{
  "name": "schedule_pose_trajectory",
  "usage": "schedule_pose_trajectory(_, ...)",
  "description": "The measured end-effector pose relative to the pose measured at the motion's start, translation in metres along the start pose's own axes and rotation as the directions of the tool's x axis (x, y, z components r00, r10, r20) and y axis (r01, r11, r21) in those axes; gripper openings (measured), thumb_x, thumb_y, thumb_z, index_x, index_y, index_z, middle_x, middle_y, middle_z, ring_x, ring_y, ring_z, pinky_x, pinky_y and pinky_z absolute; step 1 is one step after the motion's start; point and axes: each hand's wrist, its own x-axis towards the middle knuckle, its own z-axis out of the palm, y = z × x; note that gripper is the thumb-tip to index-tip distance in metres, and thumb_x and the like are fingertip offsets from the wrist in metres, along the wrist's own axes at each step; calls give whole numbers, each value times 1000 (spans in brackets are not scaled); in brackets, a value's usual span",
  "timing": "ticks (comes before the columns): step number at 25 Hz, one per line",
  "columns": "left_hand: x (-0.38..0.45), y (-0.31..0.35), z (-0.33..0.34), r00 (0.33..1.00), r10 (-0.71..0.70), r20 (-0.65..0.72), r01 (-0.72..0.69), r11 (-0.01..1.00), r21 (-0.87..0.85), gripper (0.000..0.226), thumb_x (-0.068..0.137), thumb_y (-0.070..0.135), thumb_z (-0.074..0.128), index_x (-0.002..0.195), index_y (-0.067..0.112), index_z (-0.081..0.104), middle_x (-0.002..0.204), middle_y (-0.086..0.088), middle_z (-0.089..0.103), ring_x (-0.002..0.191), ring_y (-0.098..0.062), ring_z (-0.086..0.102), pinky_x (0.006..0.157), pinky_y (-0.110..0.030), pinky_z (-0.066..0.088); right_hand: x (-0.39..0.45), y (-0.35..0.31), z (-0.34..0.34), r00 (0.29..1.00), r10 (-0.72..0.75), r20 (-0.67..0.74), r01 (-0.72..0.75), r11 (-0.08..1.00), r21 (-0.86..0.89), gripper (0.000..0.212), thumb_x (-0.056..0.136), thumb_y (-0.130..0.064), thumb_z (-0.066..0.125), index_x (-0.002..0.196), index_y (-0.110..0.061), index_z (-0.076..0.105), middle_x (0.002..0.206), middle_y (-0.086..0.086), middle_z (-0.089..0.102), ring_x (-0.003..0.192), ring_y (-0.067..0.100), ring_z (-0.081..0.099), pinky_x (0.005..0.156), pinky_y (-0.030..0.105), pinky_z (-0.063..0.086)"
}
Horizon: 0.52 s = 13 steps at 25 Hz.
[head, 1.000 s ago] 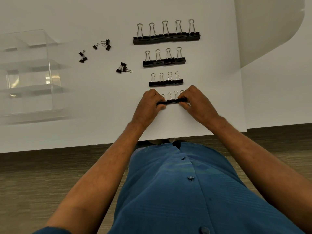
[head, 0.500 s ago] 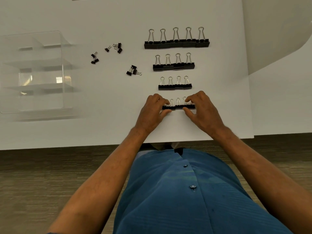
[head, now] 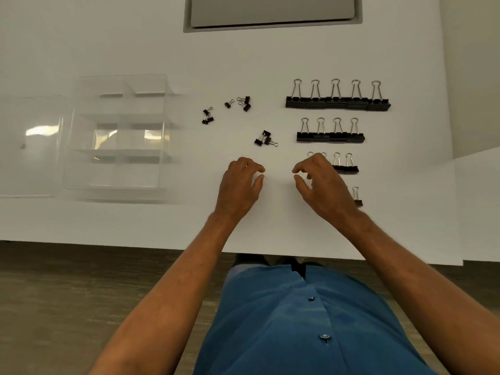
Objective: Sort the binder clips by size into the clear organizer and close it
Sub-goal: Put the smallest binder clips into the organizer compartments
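Black binder clips lie in rows on the white table (head: 270,63): the largest row (head: 338,102), a medium row (head: 330,137), and a smaller row (head: 347,167) partly behind my right hand (head: 322,185). Of the nearest row only one clip (head: 357,200) shows past that hand. Tiny loose clips (head: 265,139) are scattered to the left, with more tiny clips (head: 208,117) farther back. The clear organizer (head: 116,182) stands open at the left. My left hand (head: 240,185) hovers beside my right, just left of the rows. Both have loosely curled fingers and hold nothing.
The organizer's clear lid (head: 29,147) lies flat to its left. A grey recessed panel (head: 270,12) sits in the table at the far edge. A second white surface (head: 476,198) adjoins on the right. The table's front edge runs just before my body.
Both hands have let go of the nearest row of clips and moved left of it. The view has shifted, bringing the organizer closer to the middle.
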Motion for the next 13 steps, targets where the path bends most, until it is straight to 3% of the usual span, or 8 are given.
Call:
schedule_pose_trajectory(4,15,-30,-24,1000,-23,-1,23,1000,-2,20,94,25,61,114,21,65,116,3,59,107,-18,52,88,-37,49,35,-24,22,1000,22,6,-22,1000,22,21,95,-21,65,116,-19,60,114,-4,51,95,10,52,74,28,50)
schedule_pose_trajectory(7,31,-47,-36,1000,-22,17,22,1000,-6,23,94,25,61,116,20,63,119,2,58,109,-18,51,90,-38,49,60,-33,38,995,98,4,-99,994,54,40,92,-18,68,129,-15,54,127,2,48,112,18,52,88,36,53)
schedule_pose_trajectory(10,52,-60,-46,1000,-1,29,2,999,-35,28,94,26,62,120,18,61,123,0,56,113,-19,51,92,-36,48,83,-39,55,970,244,-7,-241,965,105,65,89,-17,72,145,-13,40,141,6,41,127,23,46,101,32,46)
schedule_pose_trajectory(13,80,-69,-53,999,16,34,-14,997,-77,31,93,25,63,122,16,60,125,-2,54,116,-20,50,93,-33,47,99,-42,73,935,355,-28,-350,931,105,75,88,-25,75,150,-13,34,145,8,39,132,24,39,100,31,41)
